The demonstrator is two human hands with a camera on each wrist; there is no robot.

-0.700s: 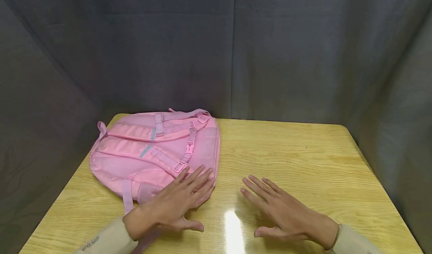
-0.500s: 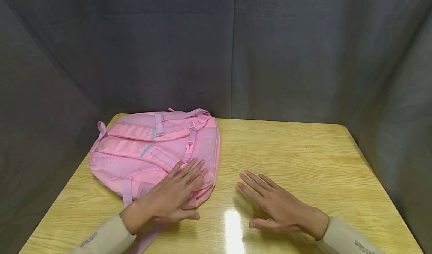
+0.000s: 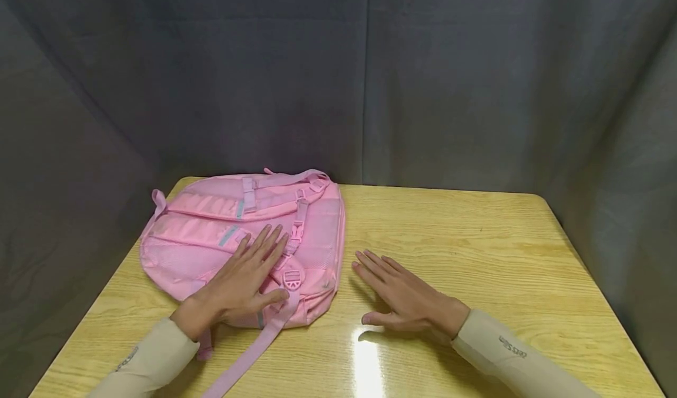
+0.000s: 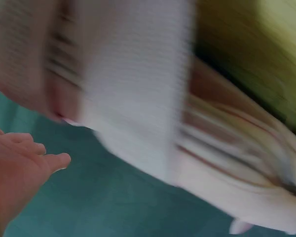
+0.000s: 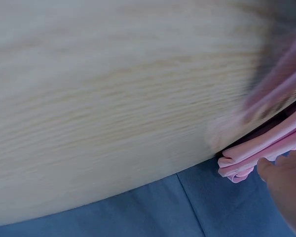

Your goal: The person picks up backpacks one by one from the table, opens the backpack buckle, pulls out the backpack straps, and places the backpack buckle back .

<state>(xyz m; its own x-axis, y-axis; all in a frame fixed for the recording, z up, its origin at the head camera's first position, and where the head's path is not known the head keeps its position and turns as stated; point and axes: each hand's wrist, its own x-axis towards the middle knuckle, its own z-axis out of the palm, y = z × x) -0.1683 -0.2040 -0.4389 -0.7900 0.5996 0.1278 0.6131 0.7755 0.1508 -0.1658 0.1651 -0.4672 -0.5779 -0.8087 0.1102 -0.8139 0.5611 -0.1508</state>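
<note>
A pink backpack point(image 3: 316, 221) lies flat on the left half of the wooden table, its padded shoulder straps and buckles facing up. My left hand point(image 3: 240, 277) is spread over its near side, fingers straight and overlapping the lower strap in the head view. Beside the thumb sits a round pink strap buckle point(image 3: 292, 278), with a loose webbing strap point(image 3: 254, 357) running down toward the near edge. My right hand point(image 3: 404, 295) hovers above the table just right of the bag, fingers straight, holding nothing. In the right wrist view, that hand point(image 5: 288, 185) shows beside the bag's pink edge.
The light wooden table point(image 3: 465, 251) extends to the right of the bag, with a bright glare streak near its front. A dark grey curtain point(image 3: 449, 80) hangs behind the table and along both sides.
Both hands have moved left and farther from me, the left one across the backpack and the right one closer to its side. The round buckle and loose strap are now uncovered.
</note>
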